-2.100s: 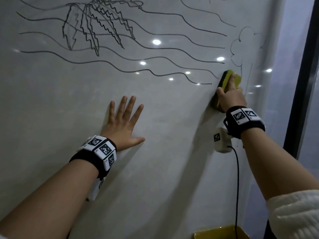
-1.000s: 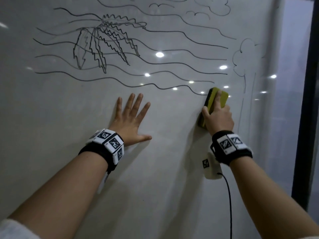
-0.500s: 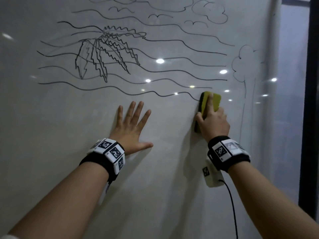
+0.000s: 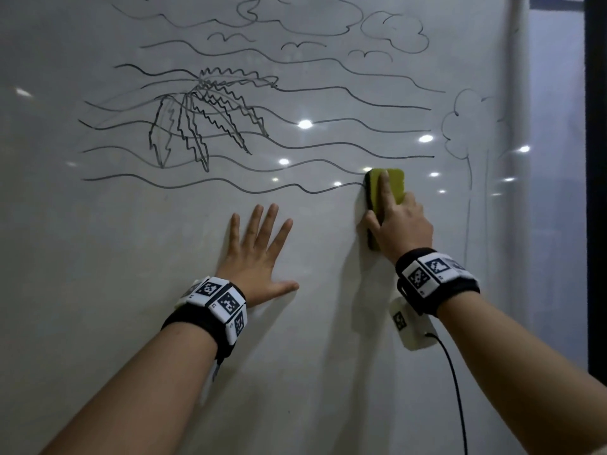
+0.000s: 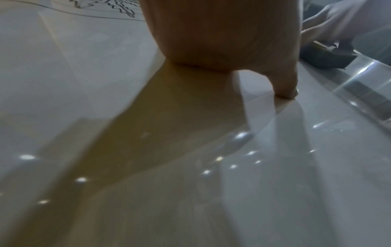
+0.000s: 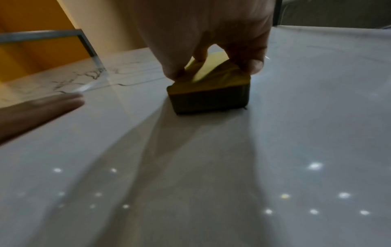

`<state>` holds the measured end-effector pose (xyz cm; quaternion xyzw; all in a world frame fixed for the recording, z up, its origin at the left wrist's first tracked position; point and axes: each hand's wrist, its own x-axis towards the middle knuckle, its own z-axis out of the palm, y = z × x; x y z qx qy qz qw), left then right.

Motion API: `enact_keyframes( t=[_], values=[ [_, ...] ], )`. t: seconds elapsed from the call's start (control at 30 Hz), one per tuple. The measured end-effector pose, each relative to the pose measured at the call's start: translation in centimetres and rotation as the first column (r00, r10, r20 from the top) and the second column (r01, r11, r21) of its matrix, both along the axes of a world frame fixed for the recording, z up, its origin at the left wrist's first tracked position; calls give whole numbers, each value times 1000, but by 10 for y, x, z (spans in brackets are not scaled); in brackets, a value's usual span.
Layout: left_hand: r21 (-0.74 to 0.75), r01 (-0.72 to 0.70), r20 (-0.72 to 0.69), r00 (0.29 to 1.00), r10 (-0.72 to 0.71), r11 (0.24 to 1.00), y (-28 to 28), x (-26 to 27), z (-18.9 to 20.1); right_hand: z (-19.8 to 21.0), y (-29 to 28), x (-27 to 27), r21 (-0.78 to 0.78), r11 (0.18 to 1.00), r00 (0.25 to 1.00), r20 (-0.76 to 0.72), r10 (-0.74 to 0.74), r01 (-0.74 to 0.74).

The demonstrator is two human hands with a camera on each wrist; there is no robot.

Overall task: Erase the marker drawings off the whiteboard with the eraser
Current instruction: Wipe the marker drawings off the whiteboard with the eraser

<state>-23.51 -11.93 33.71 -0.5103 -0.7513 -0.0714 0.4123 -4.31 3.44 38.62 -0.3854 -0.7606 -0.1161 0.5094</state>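
The eraser [image 4: 384,198], a yellow block with a dark felt face, lies flat against the whiteboard [image 4: 131,257] at the right ends of the two lowest wavy lines [image 4: 230,187]. The right hand [image 4: 399,224] grips it, thumb on the left edge, forefinger stretched up its yellow back and the other fingers curled round the right side; the right wrist view shows fingertips [image 6: 255,66] pinching the block [image 6: 208,95] onto the board. The left hand [image 4: 259,257] rests flat on the board below the drawing, fingers straight and spread, holding nothing.

Against half a second ago, the eraser has slid a little leftward along the lowest line, whose right end is now shorter; two seconds ago it stood near the tree outline [image 4: 460,133]. The left hand has not shifted.

Leftward the board lies open along the wavy lines up to the zigzag plant [image 4: 203,123]. To the right stand the tree, the board's edge and a dark frame [image 4: 596,192].
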Motion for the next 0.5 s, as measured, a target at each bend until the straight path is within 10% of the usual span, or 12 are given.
enact_keyframes(
  t=[0.2,0.37,0.5],
  values=[
    [1,-4,-17,1000,4,1000,0,0,-1,18,1,-1,-237,971,964,-265,-28,-37],
    [4,-5,-14,1000,5,1000,1,-1,0,2,-7,-4,49,999,998,58,-6,3],
    [-5,-13,-20,1000,12,1000,1,-1,0,19,1,9,-86,996,998,-62,-31,25]
  ],
)
